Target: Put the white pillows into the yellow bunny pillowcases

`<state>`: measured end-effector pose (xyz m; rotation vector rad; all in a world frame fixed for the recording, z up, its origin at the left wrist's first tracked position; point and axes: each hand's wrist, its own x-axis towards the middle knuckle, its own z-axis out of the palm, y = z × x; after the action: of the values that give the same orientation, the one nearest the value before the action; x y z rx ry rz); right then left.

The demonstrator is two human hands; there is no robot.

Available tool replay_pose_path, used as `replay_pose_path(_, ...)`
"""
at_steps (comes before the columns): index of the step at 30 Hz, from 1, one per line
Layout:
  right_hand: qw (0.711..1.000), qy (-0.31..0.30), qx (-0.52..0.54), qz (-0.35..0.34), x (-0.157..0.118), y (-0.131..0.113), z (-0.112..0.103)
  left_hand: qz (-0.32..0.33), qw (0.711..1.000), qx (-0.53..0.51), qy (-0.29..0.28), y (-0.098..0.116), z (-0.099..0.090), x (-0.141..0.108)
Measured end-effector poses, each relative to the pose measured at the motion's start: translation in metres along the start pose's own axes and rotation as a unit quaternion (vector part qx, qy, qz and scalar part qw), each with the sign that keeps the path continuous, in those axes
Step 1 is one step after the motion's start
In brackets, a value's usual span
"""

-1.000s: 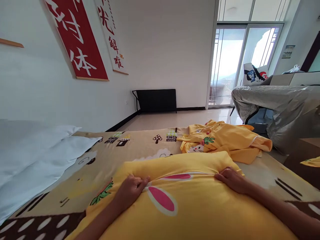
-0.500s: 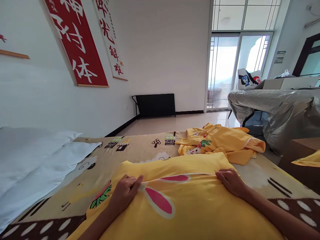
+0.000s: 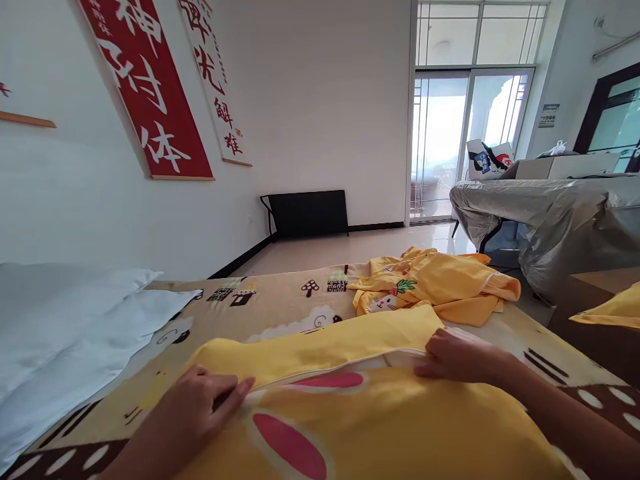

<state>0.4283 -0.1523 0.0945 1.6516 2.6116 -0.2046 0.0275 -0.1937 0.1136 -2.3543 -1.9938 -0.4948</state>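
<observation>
At the lower centre of the frame, the left hand [image 3: 195, 407] and right hand [image 3: 455, 357] grasp the yellow pillowcase [image 3: 400, 413] along its pale-trimmed opening. Even, level tension between both grips should limit creasing

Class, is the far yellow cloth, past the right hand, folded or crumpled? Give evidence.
Crumpled: the yellow cloth lies heaped on the patterned blanket, its layers bunched.

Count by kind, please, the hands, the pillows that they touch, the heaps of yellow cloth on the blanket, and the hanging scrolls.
Left hand and right hand: 2
Yellow pillow: 1
Heap of yellow cloth: 1
Red scroll, white scroll and scroll cut off at left: 3
Total: 7
</observation>
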Motion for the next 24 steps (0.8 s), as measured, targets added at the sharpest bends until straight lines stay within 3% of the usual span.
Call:
replay_pose_path(3, 0.998, 0.003, -0.059, -0.022, 0.023, -0.014, -0.015, 0.038, 0.996, 0.030, -0.073, 0.020, 0.013, -0.005)
replay_pose_path(7, 0.996, 0.004, -0.064, -0.063, 0.055, -0.030, -0.033, 0.196, 0.976, 0.030, -0.089, 0.085, 0.027, -0.006)
replay_pose_path(11, 0.997, 0.039, -0.064, -0.017, 0.076, -0.033, -0.017, 0.327, 0.937, 0.078, -0.092, 0.149, 0.055, 0.017)
replay_pose_path(14, 0.992, 0.109, -0.031, 0.050, 0.072, -0.019, 0.006, 0.391, 0.915, 0.054, -0.078, 0.182, 0.083, 0.042)
replay_pose_path(19, 0.953, 0.272, 0.023, 0.133, 0.043, 0.013, 0.022, 0.378, 0.924, -0.010, -0.053, 0.207, 0.121, 0.061)
replay_pose_path(24, 0.944, 0.304, 0.022, 0.129, 0.032, 0.018, 0.015, 0.338, 0.939, -0.021, -0.065, 0.203, 0.126, 0.058)
